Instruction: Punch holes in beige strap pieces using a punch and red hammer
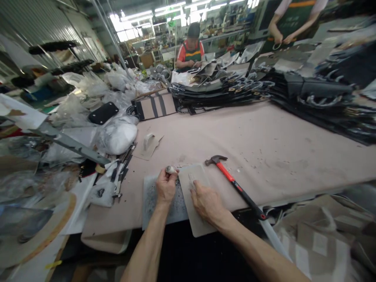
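My left hand (pixel 166 187) is closed around a short, whitish cylinder with a round grey end (pixel 170 169); its lower part is hidden by the fingers. It is held over the left edge of a beige flat panel with rounded corners (pixel 196 219). My right hand (pixel 207 201) rests on that panel, fingers bent and gripping it near a small rectangular outline (pixel 190 177). Under the panel's left side lies a grey, dark-speckled board (pixel 149 199). To the right, a claw hammer (pixel 225 171) with a red and black handle lies on the table.
A beige piece with a pale raised strip (pixel 149 145) lies farther back on the covered table (pixel 235 129). Stacks of black bag parts (pixel 223 92) line the far side. Plastic-wrapped bundles (pixel 117 135) crowd the left. Two co-workers (pixel 190 51) are beyond the stacks.
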The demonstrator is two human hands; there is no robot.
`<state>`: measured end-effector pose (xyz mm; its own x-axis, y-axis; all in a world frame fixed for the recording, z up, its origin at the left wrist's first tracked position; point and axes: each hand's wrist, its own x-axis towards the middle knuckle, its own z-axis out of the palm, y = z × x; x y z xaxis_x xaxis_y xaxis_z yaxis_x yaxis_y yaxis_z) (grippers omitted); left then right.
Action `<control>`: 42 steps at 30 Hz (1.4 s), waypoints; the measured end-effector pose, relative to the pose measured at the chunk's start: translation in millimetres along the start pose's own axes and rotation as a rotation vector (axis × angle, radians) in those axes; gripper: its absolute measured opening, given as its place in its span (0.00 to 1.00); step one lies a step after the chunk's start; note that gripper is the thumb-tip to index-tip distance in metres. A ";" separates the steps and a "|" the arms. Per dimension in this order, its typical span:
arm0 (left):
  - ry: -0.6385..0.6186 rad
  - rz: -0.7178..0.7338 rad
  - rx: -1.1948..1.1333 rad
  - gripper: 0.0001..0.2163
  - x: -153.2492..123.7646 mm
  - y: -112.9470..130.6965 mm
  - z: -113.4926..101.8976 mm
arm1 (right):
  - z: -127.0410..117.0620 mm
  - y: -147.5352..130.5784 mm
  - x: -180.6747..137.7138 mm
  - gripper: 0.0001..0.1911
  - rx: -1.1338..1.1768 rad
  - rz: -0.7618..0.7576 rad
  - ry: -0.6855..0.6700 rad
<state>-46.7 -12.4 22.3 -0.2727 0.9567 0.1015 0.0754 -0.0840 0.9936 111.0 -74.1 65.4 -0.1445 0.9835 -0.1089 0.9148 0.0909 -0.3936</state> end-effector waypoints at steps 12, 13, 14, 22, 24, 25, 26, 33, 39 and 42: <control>-0.264 -0.046 -0.062 0.11 12.5 -26.4 39.0 | -18.6 102.2 -16.3 0.23 0.095 0.105 0.314; -0.271 -0.046 -0.062 0.11 12.7 -26.9 38.0 | -20.2 115.0 -15.9 0.22 0.030 0.144 0.319; -0.278 -0.046 -0.059 0.11 13.0 -27.1 37.4 | -21.0 126.0 -15.3 0.22 -0.027 0.180 0.309; -0.312 -0.022 0.020 0.08 10.8 -16.7 40.2 | -13.3 152.1 -11.5 0.12 -0.135 0.265 0.016; -0.318 -0.030 0.027 0.08 11.1 -15.3 40.7 | -13.3 153.3 -7.6 0.09 -0.099 0.263 -0.004; -0.320 -0.034 0.028 0.08 11.7 -15.2 40.7 | -14.1 153.8 -4.9 0.08 -0.059 0.260 -0.018; -0.326 -0.034 0.031 0.08 12.7 -15.3 40.6 | -15.4 153.6 -1.7 0.07 0.006 0.263 -0.042; -0.485 0.096 0.182 0.04 20.2 -12.1 37.0 | -39.3 117.5 17.6 0.02 1.134 0.542 -0.338; -0.507 0.197 0.271 0.05 15.5 -11.7 34.0 | -73.6 82.8 6.0 0.15 0.682 0.122 0.136; -0.503 0.216 0.287 0.05 13.8 -12.9 33.3 | -85.8 81.9 0.9 0.15 0.172 -0.093 0.175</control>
<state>-19.5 11.2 9.2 0.2583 0.9464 0.1939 0.3529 -0.2793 0.8930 218.1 -52.3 111.3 -0.1438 0.9856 0.0886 0.8207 0.1688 -0.5458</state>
